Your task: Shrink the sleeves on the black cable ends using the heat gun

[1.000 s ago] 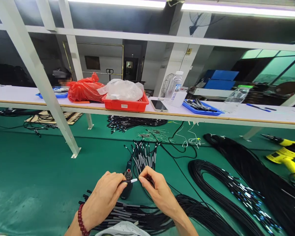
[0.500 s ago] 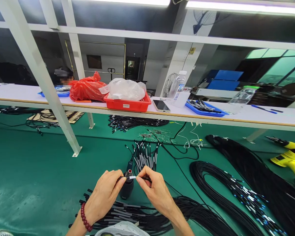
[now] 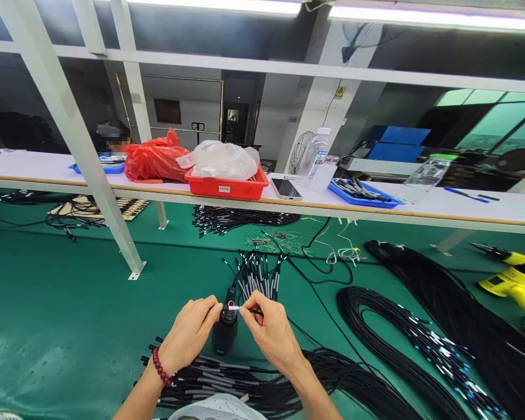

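Note:
A thin black cable with a short white sleeve (image 3: 233, 308) is stretched level between my two hands. My left hand (image 3: 190, 333), with dark red beads at its wrist, pinches the cable left of the sleeve. On the sleeve's other side, my right hand (image 3: 272, 333) is closed on the cable with thumb and forefinger. Directly behind the sleeve shows the round mouth, red inside, of an upright black heat gun (image 3: 224, 337). Whether the sleeve touches that mouth I cannot tell. Beyond the gun lies a bundle of cables with grey sleeves (image 3: 262, 280).
More black cables (image 3: 332, 373) spread across the green mat (image 3: 70, 315) in front of me and to the right. A yellow heat gun (image 3: 510, 286) lies at far right. The raised shelf (image 3: 175, 191) carries a red tray (image 3: 227, 188), a phone (image 3: 285, 188) and a blue tray (image 3: 367, 201).
Both hands have risen slightly in view, away from me, carrying the cable. The white sleeve now crosses in front of the heat gun's mouth, where before it was just below it.

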A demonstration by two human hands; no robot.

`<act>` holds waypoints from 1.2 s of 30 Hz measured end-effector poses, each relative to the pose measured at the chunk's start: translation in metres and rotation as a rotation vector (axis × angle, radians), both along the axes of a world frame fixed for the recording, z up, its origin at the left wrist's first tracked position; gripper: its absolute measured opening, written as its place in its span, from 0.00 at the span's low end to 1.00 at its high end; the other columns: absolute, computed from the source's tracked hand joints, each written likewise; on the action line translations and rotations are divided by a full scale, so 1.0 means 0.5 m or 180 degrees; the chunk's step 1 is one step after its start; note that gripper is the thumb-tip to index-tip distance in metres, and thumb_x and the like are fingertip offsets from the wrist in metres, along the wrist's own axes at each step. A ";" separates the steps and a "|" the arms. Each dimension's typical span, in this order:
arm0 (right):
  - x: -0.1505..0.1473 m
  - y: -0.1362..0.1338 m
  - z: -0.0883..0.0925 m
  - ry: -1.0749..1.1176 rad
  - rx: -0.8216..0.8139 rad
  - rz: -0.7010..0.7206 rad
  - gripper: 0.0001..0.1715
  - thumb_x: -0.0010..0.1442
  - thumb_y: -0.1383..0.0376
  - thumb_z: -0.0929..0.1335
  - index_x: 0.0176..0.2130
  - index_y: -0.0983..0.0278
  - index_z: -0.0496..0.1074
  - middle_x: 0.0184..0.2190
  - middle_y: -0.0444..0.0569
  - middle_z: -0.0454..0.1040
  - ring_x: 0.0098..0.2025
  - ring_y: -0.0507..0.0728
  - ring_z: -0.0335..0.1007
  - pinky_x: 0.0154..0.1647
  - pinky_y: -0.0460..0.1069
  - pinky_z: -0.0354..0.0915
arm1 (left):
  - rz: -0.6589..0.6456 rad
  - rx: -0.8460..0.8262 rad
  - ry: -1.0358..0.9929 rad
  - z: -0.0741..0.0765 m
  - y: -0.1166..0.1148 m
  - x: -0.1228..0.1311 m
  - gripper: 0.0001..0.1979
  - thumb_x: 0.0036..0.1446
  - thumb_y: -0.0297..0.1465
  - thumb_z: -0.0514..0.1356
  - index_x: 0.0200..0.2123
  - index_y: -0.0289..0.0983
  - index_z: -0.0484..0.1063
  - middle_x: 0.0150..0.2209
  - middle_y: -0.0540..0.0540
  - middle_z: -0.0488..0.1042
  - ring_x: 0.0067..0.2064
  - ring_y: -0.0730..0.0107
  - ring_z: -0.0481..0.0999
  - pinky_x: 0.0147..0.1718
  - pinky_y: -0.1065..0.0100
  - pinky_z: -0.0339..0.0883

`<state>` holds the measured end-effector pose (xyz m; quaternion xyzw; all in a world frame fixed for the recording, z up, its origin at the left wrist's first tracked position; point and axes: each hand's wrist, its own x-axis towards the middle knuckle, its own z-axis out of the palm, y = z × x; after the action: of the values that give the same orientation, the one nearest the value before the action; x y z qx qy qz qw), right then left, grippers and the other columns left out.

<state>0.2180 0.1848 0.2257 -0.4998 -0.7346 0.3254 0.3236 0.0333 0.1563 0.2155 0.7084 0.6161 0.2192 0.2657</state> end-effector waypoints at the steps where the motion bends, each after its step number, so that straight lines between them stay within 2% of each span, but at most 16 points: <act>1: 0.001 0.003 0.002 0.0014 -0.0013 0.0020 0.11 0.61 0.64 0.63 0.27 0.62 0.65 0.24 0.43 0.70 0.26 0.51 0.65 0.26 0.44 0.58 | 0.0021 0.0009 -0.0007 -0.002 0.005 -0.002 0.19 0.67 0.42 0.40 0.30 0.40 0.61 0.30 0.51 0.68 0.35 0.66 0.65 0.37 0.66 0.56; 7: 0.005 0.017 0.004 0.0102 -0.0014 0.0025 0.11 0.60 0.63 0.64 0.27 0.63 0.66 0.23 0.42 0.69 0.25 0.50 0.62 0.24 0.44 0.56 | 0.0013 0.0115 -0.0049 -0.011 0.024 -0.007 0.19 0.66 0.43 0.42 0.26 0.39 0.56 0.26 0.52 0.65 0.31 0.68 0.63 0.33 0.68 0.53; 14: -0.011 0.016 -0.014 -0.0256 0.0159 -0.0191 0.11 0.59 0.62 0.65 0.26 0.63 0.68 0.22 0.45 0.72 0.26 0.53 0.67 0.28 0.46 0.62 | 0.0288 0.0458 0.0150 -0.019 0.025 0.003 0.19 0.66 0.43 0.45 0.26 0.39 0.61 0.26 0.51 0.67 0.31 0.67 0.64 0.34 0.66 0.54; 17: -0.012 0.015 -0.010 -0.0155 0.0094 -0.0272 0.12 0.59 0.62 0.65 0.25 0.62 0.67 0.22 0.45 0.72 0.26 0.53 0.67 0.27 0.46 0.61 | 0.0351 0.0537 0.0131 -0.021 0.026 0.005 0.19 0.65 0.43 0.45 0.26 0.39 0.62 0.26 0.51 0.68 0.30 0.67 0.64 0.34 0.67 0.54; 21: 0.003 0.019 0.003 0.0078 -0.0030 -0.0140 0.11 0.60 0.61 0.65 0.27 0.63 0.69 0.23 0.43 0.72 0.25 0.52 0.66 0.25 0.45 0.59 | 0.0172 0.0450 -0.0150 -0.021 0.026 0.002 0.20 0.66 0.43 0.44 0.25 0.39 0.59 0.25 0.53 0.66 0.30 0.69 0.63 0.34 0.69 0.55; 26: 0.019 0.025 0.004 0.0141 -0.0091 0.0062 0.13 0.62 0.62 0.63 0.29 0.64 0.71 0.25 0.44 0.73 0.28 0.52 0.67 0.29 0.45 0.60 | 0.0117 0.0342 -0.0365 -0.030 0.031 0.000 0.21 0.66 0.43 0.42 0.25 0.39 0.56 0.24 0.53 0.63 0.28 0.71 0.61 0.31 0.70 0.54; 32: 0.021 0.030 -0.010 0.0162 -0.0082 0.0113 0.10 0.60 0.65 0.64 0.30 0.65 0.72 0.27 0.45 0.75 0.30 0.53 0.69 0.31 0.46 0.62 | 0.0182 0.0345 -0.0508 -0.040 0.041 0.000 0.21 0.65 0.45 0.44 0.25 0.39 0.59 0.23 0.53 0.62 0.28 0.71 0.62 0.30 0.70 0.54; 36: 0.021 0.038 -0.016 0.0108 -0.0064 0.0106 0.09 0.58 0.67 0.64 0.30 0.65 0.73 0.28 0.46 0.76 0.31 0.53 0.71 0.32 0.46 0.63 | 0.0209 0.0356 -0.0555 -0.045 0.047 -0.003 0.19 0.64 0.44 0.46 0.26 0.39 0.62 0.25 0.52 0.67 0.29 0.70 0.65 0.30 0.70 0.54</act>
<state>0.2286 0.2039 0.2178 -0.4852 -0.7338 0.3466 0.3256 0.0318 0.1796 0.1932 0.6798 0.6003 0.3227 0.2710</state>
